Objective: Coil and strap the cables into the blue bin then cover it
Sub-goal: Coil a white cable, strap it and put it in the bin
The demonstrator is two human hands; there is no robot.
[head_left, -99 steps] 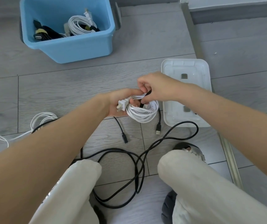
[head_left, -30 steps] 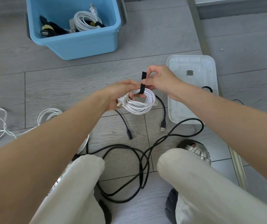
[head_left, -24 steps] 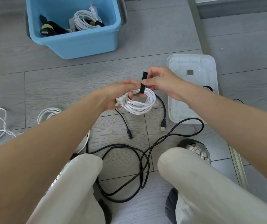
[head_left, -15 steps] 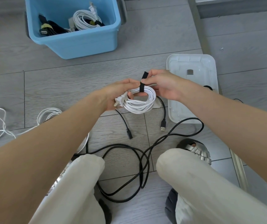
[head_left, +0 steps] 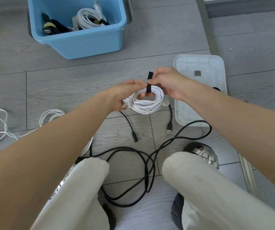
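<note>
2 hands meet above the grey plank floor (head_left: 150, 30), between the blue bin (head_left: 83, 42) ahead and the knees below. The left hand (head_left: 125, 95) is clenched around the near-left side of a coiled white cable (head_left: 148, 103), its plug sticking out by the palm. The right hand (head_left: 170, 83) pinches the black strap (head_left: 149, 80), which loops over the top of the coil with its free end standing upright; the right fingers (head_left: 156, 75) are closed on that strap.

Open floor lies between the coil and the bin, a clear band of planks with nothing on it. The bin stands open, with 1 white coil and 1 black bundle banded in yellow already inside. Its near rim faces the hands.

Just right of the hands, the translucent white lid (head_left: 199, 67) lies flat on the floor, its near-left corner crossed by a loose black cable (head_left: 133, 150). That cable sprawls in wide loops between the legs and under the hands. 2 black plug ends lie on the floor below the coil, but which cable they end cannot be told. Another loose white cable (head_left: 5, 127) trails across the floor at the far left, partly hidden behind the left forearm. A metal floor track (head_left: 208, 30) runs along the right, beside the lid.
</note>
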